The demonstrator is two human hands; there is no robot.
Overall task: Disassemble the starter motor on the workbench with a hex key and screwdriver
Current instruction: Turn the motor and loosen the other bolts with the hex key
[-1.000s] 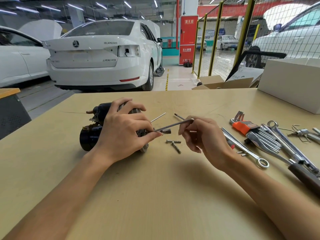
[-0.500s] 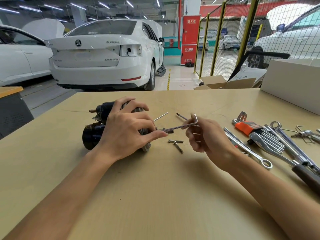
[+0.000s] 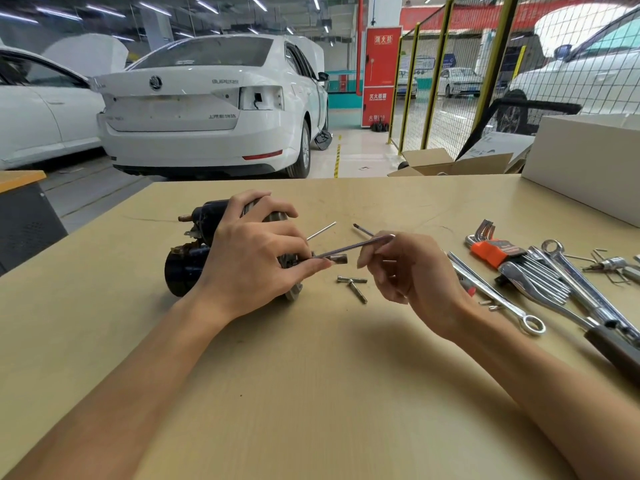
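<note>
Gripping the starter motor (image 3: 194,268) with my left hand (image 3: 252,268), its body half hidden; right hand (image 3: 405,268) pinching the hex key (image 3: 353,247), tip unseen behind my thumb, counter (image 3: 311,393) beneath.

Both forearms reach in from the near edge, bare, converging toward mid-bench. Left hand (image 3: 252,261): palm down, fingers curled over the motor (image 3: 194,247), thumb extended rightward along its lower side, index fingertip touching the key (image 3: 349,247) near its tip. Right hand (image 3: 412,271): wrist slightly raised, back of hand facing right, fingers curled; thumb and index pinch the bent end of the key, the remaining fingers folded beneath. The hands are near each other, not touching.
</note>
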